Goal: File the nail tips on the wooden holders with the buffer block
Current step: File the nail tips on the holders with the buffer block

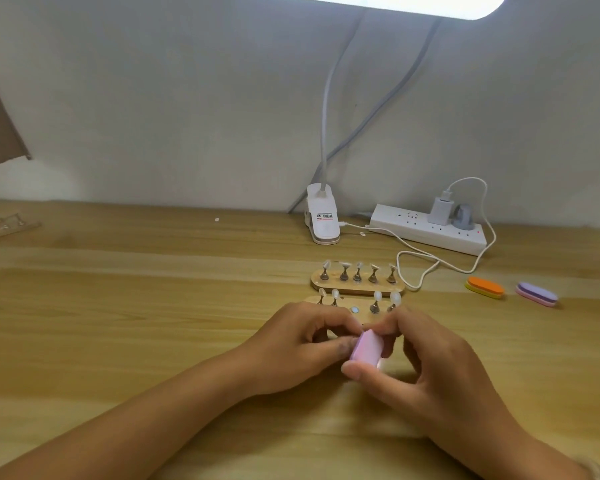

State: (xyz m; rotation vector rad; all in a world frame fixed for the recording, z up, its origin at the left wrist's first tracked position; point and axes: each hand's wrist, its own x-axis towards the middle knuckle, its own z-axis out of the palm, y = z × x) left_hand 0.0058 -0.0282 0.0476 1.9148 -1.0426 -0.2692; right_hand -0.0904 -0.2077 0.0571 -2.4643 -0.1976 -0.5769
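I am holding the pink buffer block [367, 345] in my right hand [426, 358]. The thumb is pressing on its near end and the curled fingers are closing over its far end. The block is raised just off the table [153, 306], in front of the near wooden holder [364, 316].

My left hand [302, 344] is curling its fingers inward, and the fingertips are meeting at the block's left side. I cannot tell whether they are pinching anything, as that spot is hidden.

The near wooden holder is carrying four stands with nail tips, two at the left [329, 296] and two at the right. The middle position is showing only a bare round metal disc [354, 310].

The far wooden holder [357, 288] is lying just behind it and is carrying five stands, each with a nail tip [344, 264].

An orange and yellow buffer [485, 287] and a purple buffer [537, 294] are lying well to the right. A white power strip [426, 232] and a lamp clip [321, 218] are sitting near the wall.
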